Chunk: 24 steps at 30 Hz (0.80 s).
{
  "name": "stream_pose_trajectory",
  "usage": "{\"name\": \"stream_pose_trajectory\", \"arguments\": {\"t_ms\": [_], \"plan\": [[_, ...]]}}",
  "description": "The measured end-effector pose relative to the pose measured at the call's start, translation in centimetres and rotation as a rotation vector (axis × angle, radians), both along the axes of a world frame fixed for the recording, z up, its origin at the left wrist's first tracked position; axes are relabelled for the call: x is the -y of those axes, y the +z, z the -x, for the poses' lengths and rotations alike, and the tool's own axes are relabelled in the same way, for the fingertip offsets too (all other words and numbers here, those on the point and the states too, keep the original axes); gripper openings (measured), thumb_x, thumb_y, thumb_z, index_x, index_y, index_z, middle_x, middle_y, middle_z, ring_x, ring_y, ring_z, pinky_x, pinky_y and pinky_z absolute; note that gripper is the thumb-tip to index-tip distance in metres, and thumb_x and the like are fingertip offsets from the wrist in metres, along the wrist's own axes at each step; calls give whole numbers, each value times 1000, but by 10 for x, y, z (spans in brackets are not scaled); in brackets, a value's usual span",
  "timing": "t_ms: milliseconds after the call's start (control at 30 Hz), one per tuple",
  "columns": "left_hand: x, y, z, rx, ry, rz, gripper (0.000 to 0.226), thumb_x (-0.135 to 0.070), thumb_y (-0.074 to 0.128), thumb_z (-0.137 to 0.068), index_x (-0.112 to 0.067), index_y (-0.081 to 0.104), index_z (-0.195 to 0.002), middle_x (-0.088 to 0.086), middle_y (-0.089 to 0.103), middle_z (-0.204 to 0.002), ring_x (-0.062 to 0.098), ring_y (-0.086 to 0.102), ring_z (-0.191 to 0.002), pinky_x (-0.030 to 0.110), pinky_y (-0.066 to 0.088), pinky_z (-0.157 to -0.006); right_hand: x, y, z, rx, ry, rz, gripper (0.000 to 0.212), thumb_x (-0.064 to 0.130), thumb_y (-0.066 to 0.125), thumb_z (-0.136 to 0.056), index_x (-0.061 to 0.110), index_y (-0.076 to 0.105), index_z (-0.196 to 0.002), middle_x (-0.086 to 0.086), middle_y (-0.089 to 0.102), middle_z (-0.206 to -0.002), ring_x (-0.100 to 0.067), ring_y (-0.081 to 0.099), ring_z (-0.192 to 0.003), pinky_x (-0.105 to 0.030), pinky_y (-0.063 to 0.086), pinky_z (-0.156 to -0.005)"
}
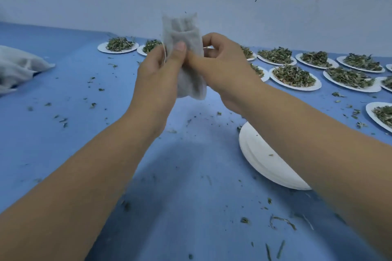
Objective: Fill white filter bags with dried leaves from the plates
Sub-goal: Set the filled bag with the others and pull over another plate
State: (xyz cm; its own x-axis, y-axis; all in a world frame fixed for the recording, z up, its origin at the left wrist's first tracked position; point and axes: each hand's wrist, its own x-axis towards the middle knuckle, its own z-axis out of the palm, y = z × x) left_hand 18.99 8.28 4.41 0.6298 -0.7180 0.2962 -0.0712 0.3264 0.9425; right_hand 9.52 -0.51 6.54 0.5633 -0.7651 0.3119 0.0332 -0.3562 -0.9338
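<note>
— From the head view, where is the white filter bag (182, 29)?

— At 12 o'clock, held upright in the air above the blue table (63, 137), between the two hands. It looks grey through its mesh. Its top end stands clear above the fingers and its lower end hangs below them. How full it is, I cannot tell.

— How does the left hand (159, 72) have it?

— It pinches it. The thumb lies flat on the front face, and the other fingers are curled behind the bag's left edge.

— And the right hand (224, 63)?

— Its fingers are curled too. The thumb reaches toward 9 o'clock onto the bag's front, just beside the left thumb, so this hand grips the right edge.

— Where are the leaves?

— The dried leaves (293, 75) lie heaped on white paper plates (297, 88). These sit in rows on the table from 11 o'clock round to 3 o'clock, beyond the hands.

— What else is on the table?

— A stack of white plates (265, 165) at 4 o'clock carries only a crumb or two and is partly hidden by the right forearm. A pale cloth heap (19, 68) at 9 o'clock is too blurred to name further. Leaf crumbs (282, 221) are scattered over the table, larger ones toward 5 o'clock. A pale wall (233, 12) stands behind at 12 o'clock.
</note>
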Motion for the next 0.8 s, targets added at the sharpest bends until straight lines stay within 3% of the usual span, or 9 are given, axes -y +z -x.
{"name": "stream_pose_trajectory", "arguments": {"t_ms": [67, 167, 300, 400, 500, 600, 700, 733, 800], "plan": [[-6, 3, -26, 23, 45, -24, 28, -41, 56, -98, -15, 65, -101, 1, 75, -108, 18, 71, -104, 53, 55, -97, -5, -1, -33, 13, 37, -11, 33, 28, 81, -85, 0, 69, -98, -18, 75, -92, -23, 74, -83, -49, 62, -77], [-17, 6, -72, -14, 177, -48, 39, -38, 51, -100, -4, 64, -114, 12, 72, -115, 29, 69, -109, 57, 52, -99, -15, -5, -83, -34, 153, -36, 37, 20, 75, -89, -12, 64, -105, -33, 65, -106, -25, 61, -77, -42, 47, -67], [-31, -7, -128, 0, 350, -61, 26, -34, 49, -102, -16, 68, -105, 8, 74, -112, 27, 71, -105, 53, 56, -93, -29, -12, -142, -125, 278, -13, 19, 20, 74, -88, 13, 72, -105, -10, 76, -97, -25, 75, -91, -42, 60, -79], [-40, -17, -157, -108, 417, -36, 22, -33, 51, -102, -19, 68, -103, 4, 76, -105, 22, 74, -98, 43, 59, -84, -38, -20, -179, -176, 344, -46, 28, 23, 77, -86, 19, 66, -111, -10, 77, -97, -28, 75, -89, -37, 59, -71], [-50, -13, -184, -181, 554, 18, 28, -33, 55, -97, -9, 66, -105, -1, 71, -93, 17, 69, -82, 31, 55, -70, -44, -22, -217, -154, 337, -82, 35, 25, 81, -81, 22, 59, -108, -3, 77, -94, -19, 75, -81, -34, 58, -61], [-61, -8, -203, -293, 660, 71, 48, -27, 54, -89, 3, 56, -126, -4, 59, -98, 13, 58, -87, 29, 45, -79, -46, -18, -254, -61, 251, -131, 37, 28, 82, -80, 22, 56, -106, 1, 71, -91, -16, 72, -77, -39, 60, -68], [-67, -15, -213, -409, 722, 73, 41, -15, 49, -90, 0, 58, -127, -8, 67, -106, 9, 64, -95, 29, 48, -89, -49, -15, -289, -3, 254, -106, 29, 29, 80, -82, 24, 57, -99, 1, 71, -93, -11, 69, -75, -31, 54, -65], [-68, -15, -213, -441, 748, 86, 35, -13, 47, -91, -1, 60, -121, -9, 68, -98, 6, 63, -87, 25, 50, -85, -52, -14, -301, 8, 267, -84, 26, 29, 80, -83, 25, 58, -96, 0, 73, -94, -11, 70, -76, -31, 54, -67], [-71, -13, -216, -468, 824, 79, 30, -9, 44, -92, 5, 59, -115, -9, 54, -77, 7, 48, -64, 14, 41, -60, -58, -11, -326, 38, 291, -48, 22, 28, 80, -83, 24, 62, -95, -1, 73, -97, -15, 72, -85, -34, 57, -73]]}}
